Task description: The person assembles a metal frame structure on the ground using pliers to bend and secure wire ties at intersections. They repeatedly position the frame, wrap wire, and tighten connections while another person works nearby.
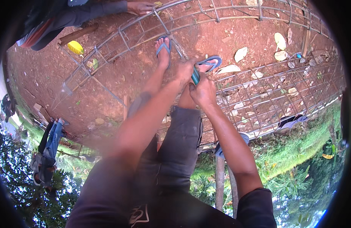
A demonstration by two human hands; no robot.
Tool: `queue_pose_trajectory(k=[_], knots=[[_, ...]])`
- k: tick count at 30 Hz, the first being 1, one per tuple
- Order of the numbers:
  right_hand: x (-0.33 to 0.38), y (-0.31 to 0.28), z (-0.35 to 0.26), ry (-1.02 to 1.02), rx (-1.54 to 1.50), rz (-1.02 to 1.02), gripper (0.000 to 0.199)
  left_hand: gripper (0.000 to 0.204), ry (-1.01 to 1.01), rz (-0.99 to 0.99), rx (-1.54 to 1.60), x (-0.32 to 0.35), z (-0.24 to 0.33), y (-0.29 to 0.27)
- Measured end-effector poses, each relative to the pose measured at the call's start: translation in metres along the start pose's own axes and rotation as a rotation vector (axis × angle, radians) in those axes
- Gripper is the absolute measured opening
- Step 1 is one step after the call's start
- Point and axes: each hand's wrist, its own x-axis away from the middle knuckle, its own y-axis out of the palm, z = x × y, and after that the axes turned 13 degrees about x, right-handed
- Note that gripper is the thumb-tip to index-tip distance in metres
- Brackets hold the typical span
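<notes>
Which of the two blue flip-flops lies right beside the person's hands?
The blue flip-flop at picture right, just past the hands; the other blue flip-flop stands farther left.

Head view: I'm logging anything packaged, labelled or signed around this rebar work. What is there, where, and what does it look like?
Yellow container: lying on the red soil at upper left, beside the rebar cage; oblong, plain bright yellow, too small to tell any label.
White emblem: on the person's dark clothing at the bottom edge; a small curved outline.
No signs or screens in view.
</notes>
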Motion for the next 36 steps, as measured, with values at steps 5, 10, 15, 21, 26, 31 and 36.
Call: queue_pose_trajectory(k=[5,10,15,21,26,31,36], knots=[[0.013,0.057,-0.026,0.153,-1.603,-0.737,0.033,0.039,-0.226,-0.130,-0.056,0.023,0.046,-0.042],[0.002,0.034,-0.002,0.109,-1.811,-1.118,0.034,0.029,-0.321,-0.333,0.470,-0.004,0.030,-0.048],[-0.008,-0.032,0.019,-0.042,-0.602,-0.343,0.054,0.025,-0.278,-0.060,0.683,0.001,0.026,0.013],[-0.023,-0.044,0.013,-0.195,0.609,0.459,0.042,0.029,-0.244,0.085,0.941,-0.021,0.028,0.059],[-0.092,-0.110,0.034,-0.401,0.683,0.280,0.034,0.033,-0.061,-0.073,1.028,-0.047,0.030,0.082],[-0.137,-0.136,0.037,-0.631,0.660,0.151,0.029,0.022,-0.021,-0.158,1.037,-0.059,0.037,0.083],[-0.168,-0.160,0.031,-0.726,0.707,0.087,0.038,0.023,0.065,-0.212,0.993,-0.062,0.039,0.093]])
